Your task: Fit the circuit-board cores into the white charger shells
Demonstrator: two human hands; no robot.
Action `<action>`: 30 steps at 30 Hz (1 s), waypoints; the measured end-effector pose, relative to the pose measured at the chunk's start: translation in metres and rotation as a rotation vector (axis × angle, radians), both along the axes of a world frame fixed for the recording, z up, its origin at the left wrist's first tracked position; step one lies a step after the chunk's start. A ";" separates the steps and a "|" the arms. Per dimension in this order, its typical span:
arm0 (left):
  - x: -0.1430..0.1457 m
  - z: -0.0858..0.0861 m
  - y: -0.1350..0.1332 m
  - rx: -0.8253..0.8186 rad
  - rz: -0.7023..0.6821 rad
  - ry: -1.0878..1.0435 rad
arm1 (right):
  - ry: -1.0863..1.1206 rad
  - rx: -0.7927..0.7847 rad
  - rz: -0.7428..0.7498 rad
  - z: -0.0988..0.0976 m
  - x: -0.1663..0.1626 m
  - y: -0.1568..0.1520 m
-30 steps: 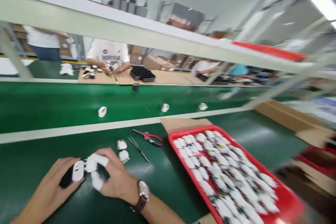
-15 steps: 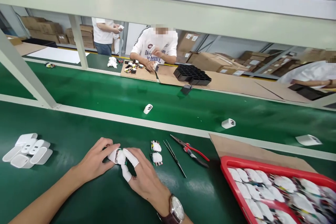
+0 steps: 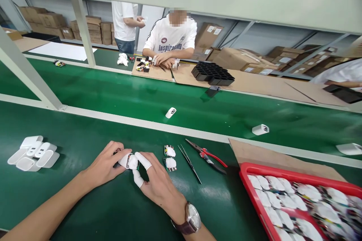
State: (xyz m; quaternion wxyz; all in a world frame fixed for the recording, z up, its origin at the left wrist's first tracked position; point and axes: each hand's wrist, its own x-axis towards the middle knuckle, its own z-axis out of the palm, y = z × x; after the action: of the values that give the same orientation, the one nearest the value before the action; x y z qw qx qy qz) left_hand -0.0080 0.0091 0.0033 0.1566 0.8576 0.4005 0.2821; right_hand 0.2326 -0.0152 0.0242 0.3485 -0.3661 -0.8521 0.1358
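My left hand (image 3: pixel 109 163) is closed around a white plastic charger housing (image 3: pixel 123 161), its open end turned to the right. In my right hand (image 3: pixel 157 179), thumb and forefinger, both in white finger cots, pinch a small circuit board (image 3: pixel 132 162) with a white pad on it. The board sits at the mouth of the housing; how deep it reaches inside I cannot tell. Just right of my right hand lie two similar circuit boards (image 3: pixel 170 157). Tweezers (image 3: pixel 190 165) and red-and-black pliers (image 3: pixel 206 155) rest beside them.
Several empty white housings (image 3: pixel 34 154) cluster at the left. A red tray (image 3: pixel 243 173) full of padded boards stands at the right on cardboard (image 3: pixel 263 154). Behind a pale rail, a green conveyor belt (image 3: pixel 135 98) carries white housings (image 3: pixel 260 129). Co-workers (image 3: pixel 172 37) are across it.
The view has tilted and shifted slightly. White housings on the belt have moved right. My hands keep the board at the housing's mouth. The co-worker opposite has lowered a raised hand.
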 end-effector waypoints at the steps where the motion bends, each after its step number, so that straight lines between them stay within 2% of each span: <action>1: 0.000 0.000 0.000 0.000 -0.001 0.000 | -0.011 0.001 0.002 0.000 0.000 0.000; 8: 0.004 -0.003 -0.003 -0.013 -0.030 -0.003 | -0.110 0.028 -0.005 -0.004 -0.001 -0.004; 16: 0.002 0.005 -0.003 -0.315 -0.114 -0.109 | -0.059 0.036 0.043 -0.006 0.001 0.003; 19: 0.001 0.006 -0.005 -0.370 -0.080 -0.158 | -0.044 -0.019 0.061 -0.010 0.000 0.005; 22: 0.000 0.002 -0.008 -0.305 -0.103 -0.188 | -0.014 -0.046 0.049 -0.015 -0.001 0.005; 27: 0.001 -0.003 -0.008 -0.036 -0.215 -0.213 | -0.093 -0.013 0.056 -0.012 -0.005 0.006; 30: 0.000 -0.004 -0.006 0.051 -0.216 -0.196 | -0.062 -0.095 0.076 -0.012 -0.005 0.007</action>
State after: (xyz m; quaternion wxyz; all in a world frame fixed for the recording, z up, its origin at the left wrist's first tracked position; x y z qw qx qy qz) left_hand -0.0081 0.0034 -0.0005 0.2026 0.8678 0.2812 0.3560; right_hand 0.2274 -0.0079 0.0125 0.2988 -0.3535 -0.8684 0.1777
